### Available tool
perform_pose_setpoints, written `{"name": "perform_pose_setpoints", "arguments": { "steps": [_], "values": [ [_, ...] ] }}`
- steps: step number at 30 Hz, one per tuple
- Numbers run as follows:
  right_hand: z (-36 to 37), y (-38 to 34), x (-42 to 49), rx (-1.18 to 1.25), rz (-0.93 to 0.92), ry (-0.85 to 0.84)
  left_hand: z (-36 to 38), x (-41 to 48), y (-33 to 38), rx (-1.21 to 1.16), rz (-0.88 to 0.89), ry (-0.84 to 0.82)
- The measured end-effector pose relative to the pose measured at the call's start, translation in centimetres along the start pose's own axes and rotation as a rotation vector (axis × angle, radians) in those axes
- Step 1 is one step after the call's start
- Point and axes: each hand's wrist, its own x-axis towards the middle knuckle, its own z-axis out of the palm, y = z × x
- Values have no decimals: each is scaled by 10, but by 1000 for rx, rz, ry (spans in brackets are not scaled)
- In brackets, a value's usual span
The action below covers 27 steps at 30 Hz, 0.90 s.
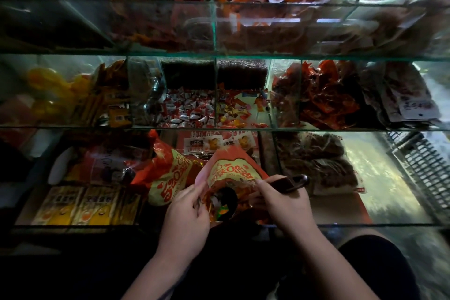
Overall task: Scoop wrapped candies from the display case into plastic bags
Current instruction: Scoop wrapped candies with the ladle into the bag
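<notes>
A red and yellow plastic bag [233, 173] is held open over the front glass compartment. My left hand [187, 209] pinches its left rim. My right hand [282, 202] grips a dark scoop [285, 184] by the handle, and the scoop's bowl [227, 200] dips into the bag's mouth with wrapped candies inside. More wrapped candies, red and white [187, 109], lie in a middle compartment of the glass display case [219, 129], and red and gold ones [233, 114] fill the compartment beside it.
A second red and yellow bag [168, 175] lies left of the held one. Yellow packets [80, 204] fill the front left compartment and brown snacks [316, 161] the right one. Red snack packs [326, 97] sit further back. A wire basket [423, 165] stands at the right.
</notes>
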Motion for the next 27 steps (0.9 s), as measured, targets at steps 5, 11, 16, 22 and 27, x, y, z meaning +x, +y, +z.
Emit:
{"name": "perform_pose_setpoints", "arguments": {
  "steps": [5, 11, 16, 22, 27],
  "values": [
    [-6, 2, 3, 71, 67, 52, 0, 2, -2, -21, -23, -5],
    [21, 11, -17, -141, -62, 78, 9, -2, 0, -10, -23, 19],
    [-7, 5, -13, 285, 98, 94, -1, -1, -1, -20, -63, 30],
    [-27, 8, -17, 340, 81, 138, -8, -5, 7, 118, -14, 3],
    [-41, -3, -24, 295, -39, 152, -13, -5, 32, 203, 254, 128]
  ]
}}
